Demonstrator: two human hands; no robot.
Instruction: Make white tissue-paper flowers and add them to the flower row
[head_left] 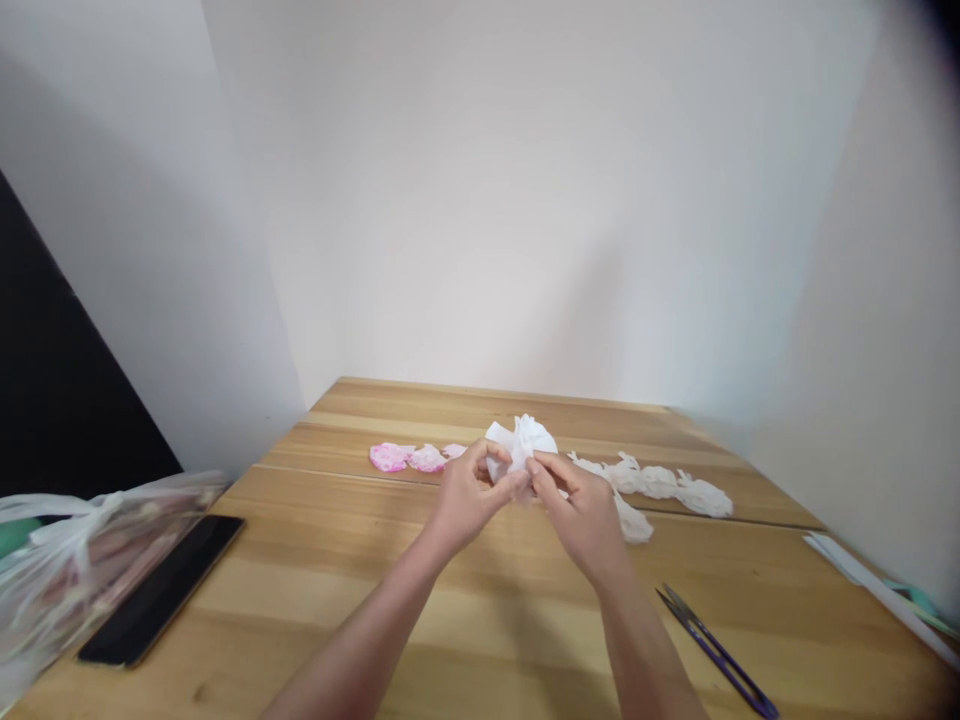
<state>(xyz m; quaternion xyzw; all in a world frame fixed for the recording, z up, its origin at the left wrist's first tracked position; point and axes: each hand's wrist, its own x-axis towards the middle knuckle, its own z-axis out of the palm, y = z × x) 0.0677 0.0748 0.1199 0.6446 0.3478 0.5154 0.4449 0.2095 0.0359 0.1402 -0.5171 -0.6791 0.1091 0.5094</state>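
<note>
Both my hands hold a crumpled, ruffled piece of white tissue paper (534,436) above the middle of the table. My left hand (471,498) pinches its lower left side between thumb and fingers. On the other side, the fingertips of my right hand (581,510) are closed on its gathered base. Behind my left hand lie pink and white paper puffs (389,457) in a row. To the right of my right hand rest several white paper puffs (660,481), and one more white puff (634,522) sits nearer to me.
Thread snips (716,648) with dark purple handles lie at the front right of the wooden table (360,600). A black phone (165,588) is at the left beside a clear plastic bag (90,560). White strips (870,580) lie along the right edge. Walls stand behind.
</note>
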